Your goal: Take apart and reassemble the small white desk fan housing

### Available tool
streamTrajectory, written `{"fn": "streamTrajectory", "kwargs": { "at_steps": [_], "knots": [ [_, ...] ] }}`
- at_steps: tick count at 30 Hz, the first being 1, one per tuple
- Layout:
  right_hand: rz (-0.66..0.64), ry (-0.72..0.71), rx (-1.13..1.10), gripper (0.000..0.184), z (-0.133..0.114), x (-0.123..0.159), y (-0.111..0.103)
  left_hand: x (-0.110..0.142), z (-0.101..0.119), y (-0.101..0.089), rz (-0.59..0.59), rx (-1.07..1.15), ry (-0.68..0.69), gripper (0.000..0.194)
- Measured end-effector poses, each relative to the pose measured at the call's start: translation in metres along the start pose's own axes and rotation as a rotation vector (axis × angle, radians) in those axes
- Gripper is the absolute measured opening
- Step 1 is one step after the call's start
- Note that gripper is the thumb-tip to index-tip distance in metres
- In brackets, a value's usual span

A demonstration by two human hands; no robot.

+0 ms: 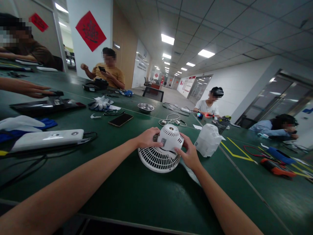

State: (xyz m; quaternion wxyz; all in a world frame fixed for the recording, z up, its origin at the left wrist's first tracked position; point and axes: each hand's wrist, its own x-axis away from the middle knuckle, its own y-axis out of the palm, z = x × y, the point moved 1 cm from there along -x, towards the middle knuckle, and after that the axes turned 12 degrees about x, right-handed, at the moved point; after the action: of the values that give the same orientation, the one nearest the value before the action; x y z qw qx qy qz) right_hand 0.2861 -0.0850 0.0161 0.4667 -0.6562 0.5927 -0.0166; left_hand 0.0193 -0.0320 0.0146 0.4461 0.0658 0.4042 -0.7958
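Observation:
A white fan (160, 160) with a round slatted grille rests grille-down on the green table, its vented motor housing (171, 135) facing up. My left hand (149, 137) grips the housing from the left, thumb on its front near a grey label. From the right, my right hand (189, 151) holds the same housing, fingers curled round its side. Just beyond my right hand stands a separate white plastic cover (208, 140) with slots in its top. Beneath my right forearm lies a pale flat strip (192, 173), partly hidden.
A metal bowl (145, 107), a black phone (120, 119) and a white cable (172, 120) lie behind the fan. At left are a white device (49, 140) and gloves (24, 124). An orange multimeter (277, 168) lies at right. Other people sit around the table; another person's hand (31, 88) reaches in at left.

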Motion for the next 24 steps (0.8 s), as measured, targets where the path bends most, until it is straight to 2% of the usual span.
{"fn": "streamTrajectory", "kwargs": {
  "at_steps": [5, 10, 24],
  "knots": [
    [0.002, -0.020, 0.055, 0.072, 0.002, -0.001, 0.001, 0.001, 0.001, 0.000, -0.008, -0.009, 0.009, 0.058],
    [0.012, -0.023, 0.217, 0.071, -0.001, -0.001, 0.002, 0.001, 0.000, 0.000, -0.007, -0.005, 0.011, 0.058],
    [-0.006, -0.035, 0.306, 0.071, -0.008, -0.002, 0.004, 0.003, 0.001, 0.000, -0.015, 0.020, -0.050, 0.061]
  ]
}}
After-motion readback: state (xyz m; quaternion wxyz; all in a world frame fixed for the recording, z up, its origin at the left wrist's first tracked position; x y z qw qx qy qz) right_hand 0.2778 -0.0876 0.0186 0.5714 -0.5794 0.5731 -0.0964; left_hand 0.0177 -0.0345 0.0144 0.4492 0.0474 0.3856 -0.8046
